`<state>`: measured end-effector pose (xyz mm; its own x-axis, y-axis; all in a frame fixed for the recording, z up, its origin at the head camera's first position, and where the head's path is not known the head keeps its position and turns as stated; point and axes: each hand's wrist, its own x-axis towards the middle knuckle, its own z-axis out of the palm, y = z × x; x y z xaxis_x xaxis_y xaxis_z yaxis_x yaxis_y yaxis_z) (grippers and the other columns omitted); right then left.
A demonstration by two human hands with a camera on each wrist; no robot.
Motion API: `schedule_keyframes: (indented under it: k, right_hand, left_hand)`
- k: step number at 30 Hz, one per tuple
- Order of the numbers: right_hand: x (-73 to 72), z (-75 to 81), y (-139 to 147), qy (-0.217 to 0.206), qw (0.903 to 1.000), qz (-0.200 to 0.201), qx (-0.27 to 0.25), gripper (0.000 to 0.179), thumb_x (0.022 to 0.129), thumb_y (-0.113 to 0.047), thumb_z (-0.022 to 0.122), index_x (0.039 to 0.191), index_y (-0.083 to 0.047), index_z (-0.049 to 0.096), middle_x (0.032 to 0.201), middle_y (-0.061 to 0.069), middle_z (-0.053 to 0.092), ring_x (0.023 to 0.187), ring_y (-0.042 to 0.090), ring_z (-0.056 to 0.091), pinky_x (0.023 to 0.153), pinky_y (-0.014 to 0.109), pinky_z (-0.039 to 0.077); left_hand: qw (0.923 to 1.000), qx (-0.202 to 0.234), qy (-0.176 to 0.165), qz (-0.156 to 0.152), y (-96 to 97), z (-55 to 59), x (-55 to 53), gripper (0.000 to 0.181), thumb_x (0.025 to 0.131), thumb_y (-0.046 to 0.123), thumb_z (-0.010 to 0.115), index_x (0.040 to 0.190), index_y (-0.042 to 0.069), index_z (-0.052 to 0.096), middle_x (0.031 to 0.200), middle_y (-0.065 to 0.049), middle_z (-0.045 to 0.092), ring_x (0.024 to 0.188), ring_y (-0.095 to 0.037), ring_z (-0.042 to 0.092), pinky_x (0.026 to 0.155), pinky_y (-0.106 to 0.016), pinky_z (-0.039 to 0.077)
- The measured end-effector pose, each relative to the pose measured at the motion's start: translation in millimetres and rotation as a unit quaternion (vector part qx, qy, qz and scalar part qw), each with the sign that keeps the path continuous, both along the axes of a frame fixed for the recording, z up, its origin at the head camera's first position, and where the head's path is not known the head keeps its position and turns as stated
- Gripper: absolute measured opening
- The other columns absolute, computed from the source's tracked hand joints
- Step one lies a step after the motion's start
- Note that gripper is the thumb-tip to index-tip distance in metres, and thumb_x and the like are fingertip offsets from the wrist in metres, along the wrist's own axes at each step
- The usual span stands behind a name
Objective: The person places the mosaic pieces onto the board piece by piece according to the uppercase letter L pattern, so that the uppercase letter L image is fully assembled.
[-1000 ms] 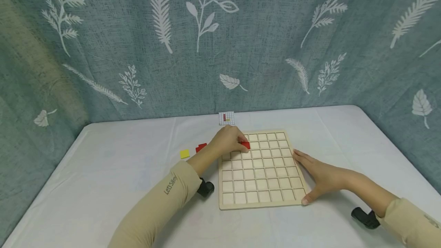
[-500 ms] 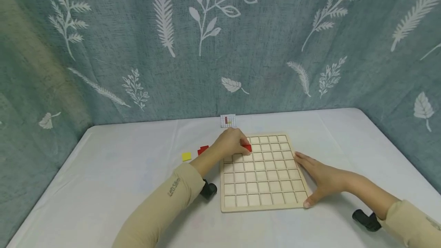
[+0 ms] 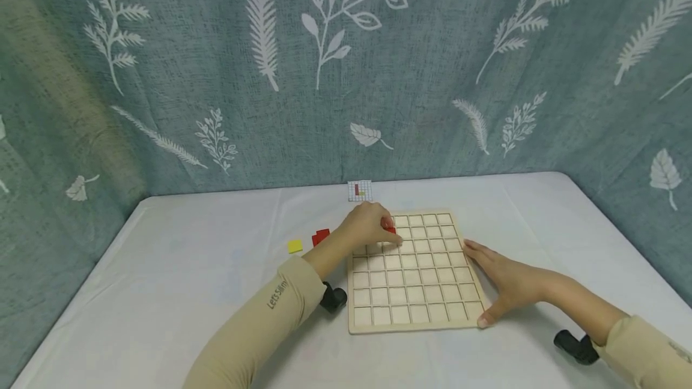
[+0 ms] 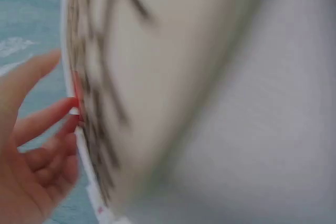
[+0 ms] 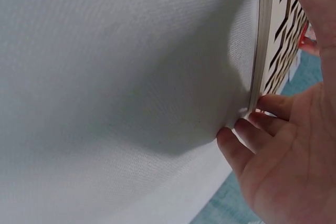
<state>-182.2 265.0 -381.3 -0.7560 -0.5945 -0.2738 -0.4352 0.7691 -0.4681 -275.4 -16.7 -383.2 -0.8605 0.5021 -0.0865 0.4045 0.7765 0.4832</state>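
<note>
A pale wooden grid board [image 3: 413,328] lies on the white table. Over its upper left part is my left hand [image 3: 367,224], with a red square tile [image 3: 391,230] partly hidden beneath it. In the left wrist view a fingertip touches the red tile, while the thumb stands apart from it. My right hand [image 3: 503,284] spans the board's right edge, thumb at the near corner and the other fingers further up. The right wrist view has those fingers [image 5: 275,106] resting against the board's side, on the cloth.
Left of the board, several red tiles [image 3: 321,236] lie partly behind my left forearm, beside a yellow tile [image 3: 294,246]. A small printed grid card [image 3: 360,190] with red and yellow marks sits at the table's back edge. A green leaf-patterned curtain [image 3: 270,137] hangs behind.
The left thumb and finger, earlier pinching the red tile, have parted, and the thumb has moved off it. My right hand stays at the board's edge. The head view has shifted slightly.
</note>
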Motion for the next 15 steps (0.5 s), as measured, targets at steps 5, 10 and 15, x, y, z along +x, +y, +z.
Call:
schedule_keyframes:
  k: [5, 10, 15]
  right_hand:
    - [0.3, 0.7, 1, -0.01, 0.9999, -0.007, 0.0, 0.131, 0.055, -0.062, 0.076, 0.142, 0.009, 0.011, 0.149, 0.028, 0.002, 0.134, 0.048, 0.014, 0.103, 0.056, 0.024]
    - [0.9, 0.9, 1, -0.012, 0.9999, -0.009, 0.002, 0.131, 0.055, -0.062, 0.076, 0.143, 0.009, 0.01, 0.15, 0.027, 0.002, 0.134, 0.048, 0.014, 0.103, 0.056, 0.024]
    - [-0.3, 0.5, 1, -0.012, 0.9999, -0.012, 0.003, 0.131, 0.055, -0.062, 0.076, 0.143, 0.008, 0.01, 0.15, 0.026, 0.002, 0.135, 0.047, 0.014, 0.103, 0.056, 0.025]
  left_hand:
    - [0.9992, 0.003, -0.037, -0.015, 3.3, 9.9, 3.4, 0.041, 0.078, 0.044, 0.07, 0.106, 0.014, 0.069, 0.101, 0.0, 0.067, 0.09, -0.015, 0.061, 0.075, -0.029, 0.049]
    - [0.9978, 0.011, -0.047, -0.046, 5.6, 18.4, 8.8, 0.04, 0.083, 0.043, 0.065, 0.114, 0.018, 0.066, 0.105, 0.001, 0.066, 0.094, -0.015, 0.06, 0.079, -0.031, 0.048]
    - [0.9965, 0.03, -0.062, -0.048, -1.5, 25.7, 19.2, 0.038, 0.082, 0.043, 0.065, 0.113, 0.02, 0.067, 0.1, 0.007, 0.065, 0.087, -0.01, 0.059, 0.074, -0.028, 0.047]
